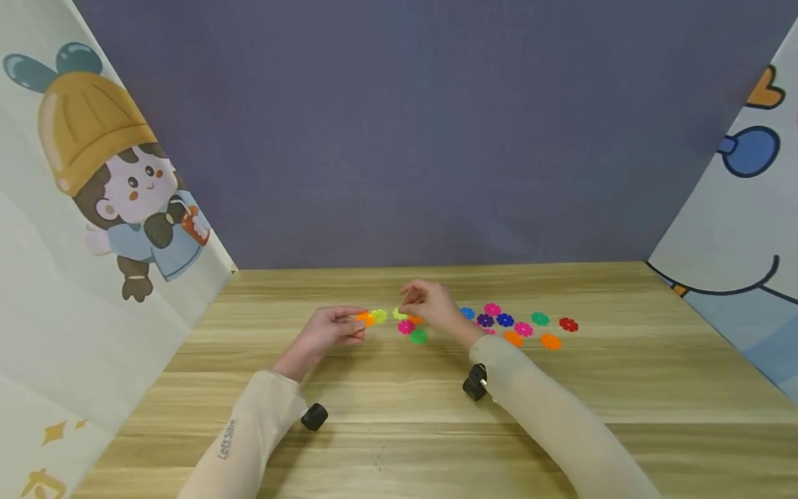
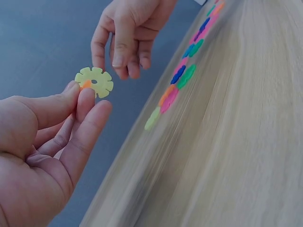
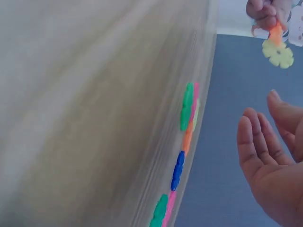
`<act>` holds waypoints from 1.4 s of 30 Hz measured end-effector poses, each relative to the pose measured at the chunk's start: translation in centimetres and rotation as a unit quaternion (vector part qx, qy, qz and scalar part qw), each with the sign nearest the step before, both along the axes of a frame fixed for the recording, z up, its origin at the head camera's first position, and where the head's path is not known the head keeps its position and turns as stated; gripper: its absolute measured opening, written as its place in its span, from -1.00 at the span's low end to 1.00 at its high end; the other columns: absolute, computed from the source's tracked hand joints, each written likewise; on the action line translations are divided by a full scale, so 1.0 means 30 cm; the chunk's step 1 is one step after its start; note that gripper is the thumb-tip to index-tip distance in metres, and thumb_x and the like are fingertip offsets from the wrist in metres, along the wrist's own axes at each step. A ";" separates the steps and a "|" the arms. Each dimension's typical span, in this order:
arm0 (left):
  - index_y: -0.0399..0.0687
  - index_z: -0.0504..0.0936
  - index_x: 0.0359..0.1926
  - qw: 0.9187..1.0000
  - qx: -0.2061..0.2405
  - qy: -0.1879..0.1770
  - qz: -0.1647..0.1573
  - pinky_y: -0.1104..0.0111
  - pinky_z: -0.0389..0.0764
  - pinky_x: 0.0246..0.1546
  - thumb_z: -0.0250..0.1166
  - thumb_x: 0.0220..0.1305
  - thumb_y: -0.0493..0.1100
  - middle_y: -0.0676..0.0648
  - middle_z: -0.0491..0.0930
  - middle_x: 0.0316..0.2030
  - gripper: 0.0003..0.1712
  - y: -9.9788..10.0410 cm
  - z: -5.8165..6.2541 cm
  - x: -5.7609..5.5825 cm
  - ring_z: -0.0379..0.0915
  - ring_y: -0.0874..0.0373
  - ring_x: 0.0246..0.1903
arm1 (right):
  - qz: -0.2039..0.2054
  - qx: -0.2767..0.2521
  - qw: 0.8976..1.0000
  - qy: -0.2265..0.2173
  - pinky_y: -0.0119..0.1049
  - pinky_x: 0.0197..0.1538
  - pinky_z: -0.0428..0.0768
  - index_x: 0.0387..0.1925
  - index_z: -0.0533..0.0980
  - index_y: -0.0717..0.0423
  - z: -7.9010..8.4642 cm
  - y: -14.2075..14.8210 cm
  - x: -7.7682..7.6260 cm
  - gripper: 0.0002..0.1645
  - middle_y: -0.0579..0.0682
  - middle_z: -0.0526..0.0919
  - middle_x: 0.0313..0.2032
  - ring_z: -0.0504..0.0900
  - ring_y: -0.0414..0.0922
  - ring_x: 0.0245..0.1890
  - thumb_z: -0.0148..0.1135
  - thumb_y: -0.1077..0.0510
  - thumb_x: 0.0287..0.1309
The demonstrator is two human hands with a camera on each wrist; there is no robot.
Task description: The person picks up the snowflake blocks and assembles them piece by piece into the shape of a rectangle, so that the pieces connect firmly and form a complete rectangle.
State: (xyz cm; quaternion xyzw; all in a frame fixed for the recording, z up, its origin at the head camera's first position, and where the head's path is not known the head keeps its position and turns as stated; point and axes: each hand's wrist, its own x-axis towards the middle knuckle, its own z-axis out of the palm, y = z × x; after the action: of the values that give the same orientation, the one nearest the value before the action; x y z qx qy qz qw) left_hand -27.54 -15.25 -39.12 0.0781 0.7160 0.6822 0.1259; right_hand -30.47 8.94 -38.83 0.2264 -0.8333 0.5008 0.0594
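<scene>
Between thumb and fingertips, my left hand [image 1: 330, 328] pinches an orange notched building disc [image 1: 366, 319]. A yellow notched disc [image 2: 94, 82] is attached to the orange one and sticks out beyond the fingers; in the right wrist view the joined pair [image 3: 278, 53] is seen from the other side. My right hand [image 1: 430, 305] hovers to the right of the pair, apart from it, with relaxed fingers and nothing in them. Below its fingertips, another yellow disc [image 1: 399, 314] lies on the table beside a pink disc [image 1: 406, 327] and a green disc [image 1: 418, 337].
Farther right on the wooden table [image 1: 386, 430] lie several loose discs, among them a blue disc [image 1: 505, 320], an orange disc [image 1: 551, 342] and a red disc [image 1: 569, 324]. A dark grey panel [image 1: 399, 138] stands behind the table, with printed sheets at both sides.
</scene>
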 end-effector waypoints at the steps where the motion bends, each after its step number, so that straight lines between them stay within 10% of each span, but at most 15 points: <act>1: -0.61 0.41 0.21 1.000 0.000 0.001 0.000 0.33 0.74 -0.25 0.18 0.33 -0.51 -0.49 0.62 -0.10 -0.55 -0.004 0.000 0.002 0.68 0.08 -0.36 | -0.004 0.005 1.000 -0.001 -0.31 -0.28 0.70 -0.09 0.61 0.34 -0.001 -0.003 -0.006 -0.69 0.12 0.71 -0.36 0.69 -0.01 -0.34 0.43 0.39 0.08; 15: -0.59 0.39 0.25 1.000 -0.009 0.006 -0.016 0.28 0.73 -0.18 0.13 0.36 -0.51 -0.29 0.67 -0.18 -0.55 -0.035 -0.016 0.026 0.67 0.08 -0.32 | -0.041 0.136 0.988 -0.064 -0.35 -0.29 0.61 -0.02 0.61 0.35 -0.037 -0.019 -0.073 -0.55 0.06 0.66 -0.38 0.61 -0.09 -0.35 0.52 0.29 0.02; 21: -0.57 0.43 0.23 1.000 -0.016 0.010 -0.016 0.24 0.74 -0.18 0.15 0.35 -0.51 -0.50 0.61 -0.11 -0.56 -0.026 -0.013 0.035 0.68 0.06 -0.33 | -0.032 0.177 0.979 -0.095 -0.25 -0.13 0.64 0.05 0.59 0.31 -0.036 -0.010 -0.081 -0.51 0.11 0.68 -0.23 0.63 -0.03 -0.22 0.50 0.22 0.09; 30: -0.58 0.41 0.24 1.000 -0.014 0.009 -0.013 0.31 0.74 -0.23 0.16 0.35 -0.50 -0.42 0.64 -0.16 -0.55 -0.023 -0.004 0.045 0.66 0.12 -0.37 | 0.001 0.292 0.956 -0.038 -0.24 -0.05 0.65 -0.06 0.68 0.27 -0.015 -0.029 -0.058 -0.63 0.10 0.74 -0.20 0.66 -0.01 -0.17 0.47 0.17 0.12; 42: -0.59 0.44 0.20 0.999 -0.022 0.017 -0.023 0.28 0.74 -0.22 0.18 0.33 -0.50 -0.49 0.60 -0.13 -0.57 -0.019 -0.014 0.041 0.66 0.08 -0.35 | -0.014 0.264 0.964 -0.024 -0.33 -0.27 0.57 -0.37 0.56 0.21 -0.019 -0.046 -0.041 -0.70 0.02 0.63 -0.41 0.54 -0.10 -0.37 0.57 0.30 -0.08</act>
State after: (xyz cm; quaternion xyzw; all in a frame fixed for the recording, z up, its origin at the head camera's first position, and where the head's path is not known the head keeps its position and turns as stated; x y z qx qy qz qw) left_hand -26.31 -15.81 -39.54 0.1039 0.7307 0.6619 0.1311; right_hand -31.71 7.57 -39.41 0.2106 -0.9402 0.2672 -0.0154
